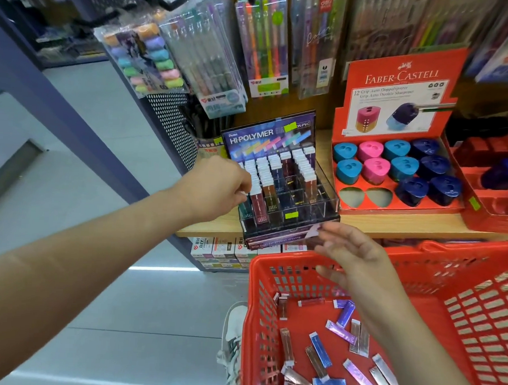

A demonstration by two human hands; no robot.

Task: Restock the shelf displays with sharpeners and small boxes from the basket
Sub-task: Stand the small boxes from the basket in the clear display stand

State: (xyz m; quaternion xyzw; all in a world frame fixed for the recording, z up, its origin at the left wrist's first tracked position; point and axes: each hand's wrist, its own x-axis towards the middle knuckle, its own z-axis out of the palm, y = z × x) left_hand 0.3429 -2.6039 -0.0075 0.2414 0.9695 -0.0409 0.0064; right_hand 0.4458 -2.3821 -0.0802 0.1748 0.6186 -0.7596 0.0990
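My left hand (217,187) reaches the front left corner of the clear Hi-Polymer display (288,191), fingers pinched on the white cap of a small dark box (246,205) standing in a slot. Over the red basket (419,277), my right hand (355,256) hovers with fingers spread and nothing in it. Several small metallic boxes (339,329), purple, blue and brown, lie loose on the basket floor. To the right, the red Faber-Castell sharpener tray (395,170) holds blue, pink and navy sharpeners, with two vacant holes (364,196) at its front left.
The display and tray stand on a wooden shelf (392,223). Packs of pens and highlighters (212,60) hang above. Another red tray (500,187) sits at the far right. White boxes (220,249) fill the shelf below. A shoe (233,332) shows by the basket.
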